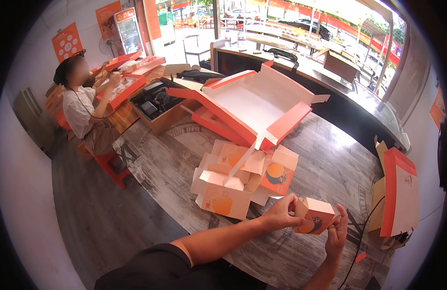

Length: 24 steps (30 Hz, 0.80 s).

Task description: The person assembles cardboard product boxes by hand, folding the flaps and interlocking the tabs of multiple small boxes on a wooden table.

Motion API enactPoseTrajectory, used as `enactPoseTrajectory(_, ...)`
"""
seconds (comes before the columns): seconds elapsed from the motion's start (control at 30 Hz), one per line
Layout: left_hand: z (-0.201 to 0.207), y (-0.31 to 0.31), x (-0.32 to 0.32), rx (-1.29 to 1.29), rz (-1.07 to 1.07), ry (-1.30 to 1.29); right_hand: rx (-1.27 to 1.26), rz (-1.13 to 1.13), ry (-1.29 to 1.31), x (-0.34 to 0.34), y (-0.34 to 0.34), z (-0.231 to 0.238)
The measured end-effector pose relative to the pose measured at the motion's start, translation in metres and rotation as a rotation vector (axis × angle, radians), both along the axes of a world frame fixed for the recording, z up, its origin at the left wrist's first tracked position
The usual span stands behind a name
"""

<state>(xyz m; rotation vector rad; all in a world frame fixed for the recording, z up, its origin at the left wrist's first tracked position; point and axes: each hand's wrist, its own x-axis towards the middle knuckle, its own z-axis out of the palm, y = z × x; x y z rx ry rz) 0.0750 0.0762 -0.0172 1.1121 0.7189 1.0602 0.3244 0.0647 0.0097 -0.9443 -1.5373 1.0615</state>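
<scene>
Near the table's front right, my two hands hold a small orange and cream cardboard box [317,215] with a round orange print on its side. My left hand [283,214] grips its left end, the thumb lying along the front. At the other end, my right hand [337,231] is closed on the box's right edge, fingers upward. Several similar small boxes [226,200] lie in a loose heap to the left of my hands, some with flaps standing up. Behind them, a large orange box [252,99] with a white inside lies open on top of another orange piece.
The wood-grain table [325,150] stretches under everything. A brown carton [158,104] with black gear stands at the far left. More cardboard [402,193] leans at the right edge, by a black cable [361,237]. A seated person [81,106] handles orange boxes beyond.
</scene>
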Motion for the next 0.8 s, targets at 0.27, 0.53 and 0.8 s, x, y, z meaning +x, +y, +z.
enactPoseTrajectory(0.27, -0.011, 0.001, 0.004, 0.060, 0.130, 0.082, -0.084, -0.008, 0.060, -0.002, 0.000, 0.004)
enactPoseTrajectory(0.53, -0.010, -0.003, 0.006, 0.032, 0.079, 0.005, -0.036, -0.019, 0.084, 0.005, 0.001, 0.000)
enactPoseTrajectory(0.8, -0.007, -0.003, 0.006, -0.007, 0.042, 0.022, -0.017, -0.096, 0.174, 0.000, 0.003, 0.000)
